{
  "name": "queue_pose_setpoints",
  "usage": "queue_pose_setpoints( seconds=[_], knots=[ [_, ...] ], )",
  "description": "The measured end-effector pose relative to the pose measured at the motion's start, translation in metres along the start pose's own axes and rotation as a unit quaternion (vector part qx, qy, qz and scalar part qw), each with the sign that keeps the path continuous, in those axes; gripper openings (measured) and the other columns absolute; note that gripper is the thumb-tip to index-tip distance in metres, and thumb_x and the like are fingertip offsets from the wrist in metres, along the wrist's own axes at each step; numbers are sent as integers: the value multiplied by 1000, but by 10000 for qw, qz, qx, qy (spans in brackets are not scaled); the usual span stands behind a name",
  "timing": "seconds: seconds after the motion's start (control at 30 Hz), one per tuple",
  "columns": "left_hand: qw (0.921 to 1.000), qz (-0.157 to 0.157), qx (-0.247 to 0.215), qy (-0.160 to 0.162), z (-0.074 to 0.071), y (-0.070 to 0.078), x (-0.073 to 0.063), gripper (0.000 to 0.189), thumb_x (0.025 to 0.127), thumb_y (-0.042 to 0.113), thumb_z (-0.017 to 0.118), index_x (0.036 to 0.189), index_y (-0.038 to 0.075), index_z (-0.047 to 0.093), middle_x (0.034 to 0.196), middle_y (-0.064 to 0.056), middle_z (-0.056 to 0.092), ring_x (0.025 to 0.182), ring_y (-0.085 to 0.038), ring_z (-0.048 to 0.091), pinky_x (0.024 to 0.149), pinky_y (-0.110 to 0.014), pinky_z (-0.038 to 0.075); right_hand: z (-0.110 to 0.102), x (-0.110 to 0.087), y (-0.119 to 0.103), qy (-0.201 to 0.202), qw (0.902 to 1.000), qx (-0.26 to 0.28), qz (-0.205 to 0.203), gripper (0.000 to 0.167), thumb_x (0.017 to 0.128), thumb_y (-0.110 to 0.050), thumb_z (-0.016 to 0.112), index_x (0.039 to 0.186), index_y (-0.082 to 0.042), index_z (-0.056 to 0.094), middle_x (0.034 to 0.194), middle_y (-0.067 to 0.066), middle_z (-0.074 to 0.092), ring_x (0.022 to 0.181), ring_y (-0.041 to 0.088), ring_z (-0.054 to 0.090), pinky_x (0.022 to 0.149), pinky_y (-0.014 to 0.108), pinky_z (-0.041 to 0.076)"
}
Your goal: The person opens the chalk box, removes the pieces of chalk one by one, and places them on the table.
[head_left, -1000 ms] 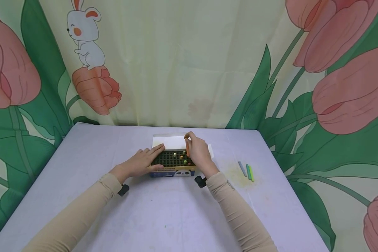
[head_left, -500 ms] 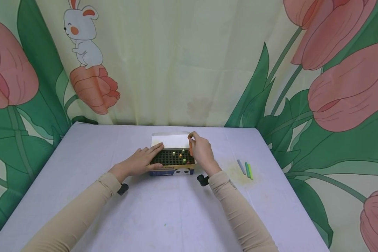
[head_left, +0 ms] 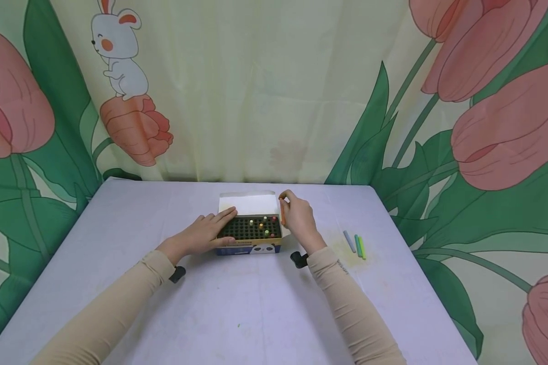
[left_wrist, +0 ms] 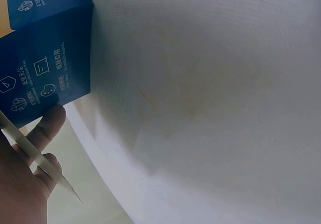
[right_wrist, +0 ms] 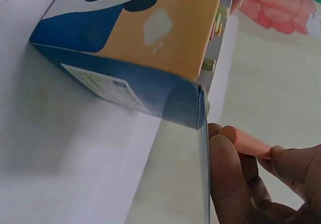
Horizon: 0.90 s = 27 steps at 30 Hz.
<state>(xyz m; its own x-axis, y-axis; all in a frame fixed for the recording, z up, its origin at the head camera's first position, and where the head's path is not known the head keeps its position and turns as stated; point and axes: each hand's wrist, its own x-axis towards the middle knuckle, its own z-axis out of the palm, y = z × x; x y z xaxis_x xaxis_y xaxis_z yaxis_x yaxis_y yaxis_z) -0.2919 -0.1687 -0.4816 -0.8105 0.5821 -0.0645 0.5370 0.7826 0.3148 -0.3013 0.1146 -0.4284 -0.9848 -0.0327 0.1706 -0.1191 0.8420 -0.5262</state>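
My right hand point(head_left: 300, 218) pinches an orange stick of chalk point(right_wrist: 249, 143) between thumb and fingers. It holds the chalk nearly upright just past the right end of a small blue and yellow chalk box point(head_left: 242, 249). The box has a panda print, and its white lid point(head_left: 255, 204) is folded back. Inside, a black insert point(head_left: 237, 228) is full of round holes, with several chalk sticks standing in its right part. My left hand point(head_left: 203, 235) rests over the box's left end, fingers stretched toward the lid and thumb at the front edge.
To the right of the box lie a grey-blue chalk point(head_left: 349, 242), a green chalk point(head_left: 358, 246) and a yellow-green chalk point(head_left: 363, 248). The table wears a white cloth point(head_left: 201, 314) with faint chalk stains. A printed curtain point(head_left: 237, 101) hangs behind it.
My right hand has moved right with the orange chalk, from over the insert's right part to beyond the box's end. A reddish chalk now shows at the insert's back right. The left hand stays put.
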Motion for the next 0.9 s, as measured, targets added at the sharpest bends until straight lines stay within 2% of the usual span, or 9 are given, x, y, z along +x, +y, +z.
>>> queue_pose_setpoints(
  seconds=[0.33, 0.6, 0.9],
  knots=[
    [10000, -12, -22, -10, -1, 1, 0, 88, 102, 66, 48, 168, 18, 16, 175, -4, 13, 144, -44, 42, 114, -68, 30, -8, 1, 11, -3, 9992, 202, 333, 25, 111, -28, 51, 129, -17, 63, 97, 14, 73, 64, 24, 64, 51, 29, 50],
    [10000, -4, -42, 26, 4, -1, -3, 90, 100, 72, 43, 168, 20, 15, 175, -3, 12, 140, -45, 47, 113, -70, 30, -10, 1, 22, 16, 9985, 190, 517, 24, 111, -27, 51, 129, -16, 64, 104, 16, 73, 76, 26, 66, 56, 31, 50],
    [9999, 88, -36, 127, 3, -3, -1, 89, 101, 72, 42, 168, 20, 16, 175, -3, 13, 141, -43, 46, 112, -67, 32, -13, 3, 38, 68, 9976, 254, 636, 22, 111, -25, 51, 127, -16, 64, 105, 17, 73, 79, 29, 68, 55, 31, 54]
  ],
)
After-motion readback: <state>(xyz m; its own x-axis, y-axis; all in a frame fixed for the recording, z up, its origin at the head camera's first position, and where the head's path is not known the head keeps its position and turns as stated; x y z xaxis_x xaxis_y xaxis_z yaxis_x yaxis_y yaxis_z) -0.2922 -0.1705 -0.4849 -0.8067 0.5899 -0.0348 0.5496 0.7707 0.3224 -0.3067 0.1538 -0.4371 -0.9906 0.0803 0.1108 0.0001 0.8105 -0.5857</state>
